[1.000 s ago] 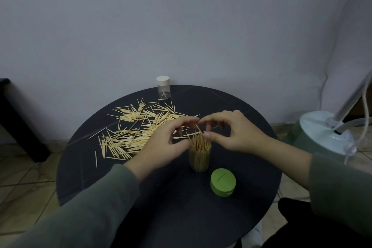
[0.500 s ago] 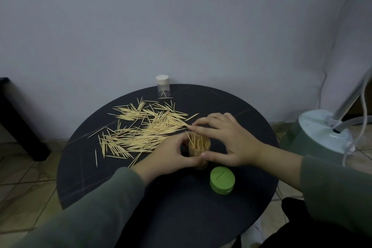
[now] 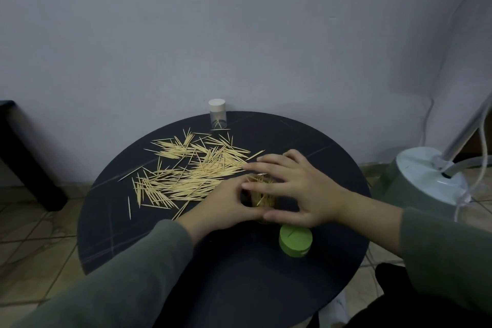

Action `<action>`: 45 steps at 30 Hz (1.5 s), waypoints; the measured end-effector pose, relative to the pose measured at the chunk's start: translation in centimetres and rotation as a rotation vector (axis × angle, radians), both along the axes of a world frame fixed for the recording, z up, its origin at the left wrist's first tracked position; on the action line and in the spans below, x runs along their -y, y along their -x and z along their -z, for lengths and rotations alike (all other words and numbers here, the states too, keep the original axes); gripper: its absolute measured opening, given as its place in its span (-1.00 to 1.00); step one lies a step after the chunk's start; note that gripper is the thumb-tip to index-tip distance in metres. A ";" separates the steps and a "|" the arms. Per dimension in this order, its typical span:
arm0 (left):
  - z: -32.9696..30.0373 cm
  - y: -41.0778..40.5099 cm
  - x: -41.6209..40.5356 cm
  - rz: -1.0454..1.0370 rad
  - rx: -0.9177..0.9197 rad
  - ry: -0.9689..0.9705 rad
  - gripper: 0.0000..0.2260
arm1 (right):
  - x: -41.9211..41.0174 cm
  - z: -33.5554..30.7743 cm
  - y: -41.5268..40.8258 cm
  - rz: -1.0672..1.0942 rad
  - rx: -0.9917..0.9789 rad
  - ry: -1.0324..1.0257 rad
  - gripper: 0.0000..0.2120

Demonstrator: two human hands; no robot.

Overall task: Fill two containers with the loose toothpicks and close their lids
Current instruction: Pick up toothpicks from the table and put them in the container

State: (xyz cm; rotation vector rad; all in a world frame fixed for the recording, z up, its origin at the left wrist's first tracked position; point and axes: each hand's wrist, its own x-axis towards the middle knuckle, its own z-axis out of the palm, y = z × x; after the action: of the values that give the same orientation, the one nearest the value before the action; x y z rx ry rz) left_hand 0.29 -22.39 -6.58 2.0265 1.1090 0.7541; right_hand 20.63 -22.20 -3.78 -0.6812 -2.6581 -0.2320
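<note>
A clear container (image 3: 262, 197) packed with upright toothpicks stands near the middle of the round black table (image 3: 133, 242). My left hand (image 3: 226, 208) grips it from the left, with the thumb on its near side. My right hand (image 3: 298, 189) cups it from the right, fingers laid across the toothpick tops and far side, thumb along the near side. Its green lid (image 3: 295, 240) lies just in front of my right hand. A heap of loose toothpicks (image 3: 191, 170) spreads over the table's left half. A second small clear container (image 3: 217, 114) with a white lid on stands at the far edge.
A pale green fan base (image 3: 426, 178) with a pole and a cable stands on the floor to the right of the table. A dark piece of furniture (image 3: 24, 152) is at the far left. A wall rises right behind the table.
Both hands have dropped from pinching the toothpick tips above the container to closing round it. The toothpicks have sunk lower in the container.
</note>
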 end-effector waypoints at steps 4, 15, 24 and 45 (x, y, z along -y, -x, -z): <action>-0.2 0.0 0.0 -0.003 -0.034 0.021 -0.66 | -0.1 0.1 0.4 0.030 -0.142 -0.077 -0.72; -0.6 0.0 0.2 0.006 -0.046 0.010 -0.65 | 0.4 -1.1 1.2 0.095 -0.125 0.021 -0.72; -0.7 -0.1 0.3 0.003 -0.052 0.036 -0.61 | 0.1 -0.8 1.4 0.246 -0.325 0.093 -0.72; -0.7 0.0 0.3 0.007 -0.038 0.047 -0.63 | -0.4 -0.5 0.2 0.229 -0.283 0.272 -0.38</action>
State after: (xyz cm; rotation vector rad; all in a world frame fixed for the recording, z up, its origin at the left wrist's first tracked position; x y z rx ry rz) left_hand 0.30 -22.66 -5.84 2.0121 1.1305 0.6823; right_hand 20.47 -21.78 -3.28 -1.0234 -2.3595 0.1589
